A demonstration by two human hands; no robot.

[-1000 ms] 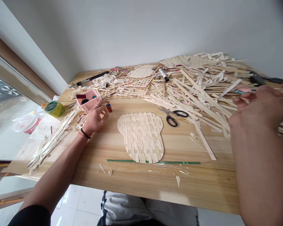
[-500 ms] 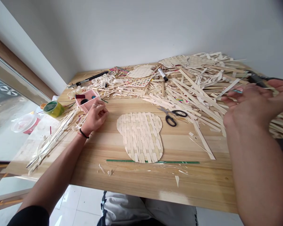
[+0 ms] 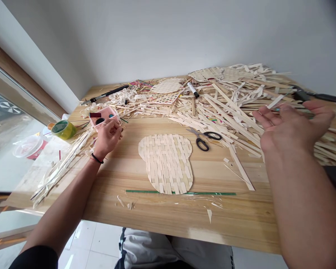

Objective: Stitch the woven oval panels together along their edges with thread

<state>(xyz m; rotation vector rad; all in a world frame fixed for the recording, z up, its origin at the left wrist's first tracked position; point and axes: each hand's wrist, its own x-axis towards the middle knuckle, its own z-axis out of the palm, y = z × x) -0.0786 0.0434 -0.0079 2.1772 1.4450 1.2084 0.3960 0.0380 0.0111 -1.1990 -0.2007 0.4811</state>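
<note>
My left hand (image 3: 109, 137) is beside the front edge of a pink box (image 3: 102, 114), fingers curled in; whatever they may hold is hidden. The box contains a dark roll and small dark red and blue items. Over the pile of pale flat strips (image 3: 238, 112) on the right, my right hand (image 3: 292, 125) is palm up with its fingers spread, gripping nothing visible. Between my hands a woven mat (image 3: 168, 162), wide at the top and narrower below, lies flat. Its lower edge overlaps a thin green strip (image 3: 215, 193). Black-handled scissors (image 3: 204, 140) rest right of the mat.
Several woven pieces (image 3: 168, 85) and a white marker (image 3: 193, 89) lie on the strips at the back. A yellow-green tape roll (image 3: 63, 129), a plastic tub (image 3: 30, 146) and a bundle of thin strips (image 3: 58, 172) are at left. Small scraps dot the front of the wooden table (image 3: 168, 215).
My right hand has shifted a little to the left, its fingers spreading more. My left hand has moved slightly left, still curled by the pink box. The mat and scissors stay put.
</note>
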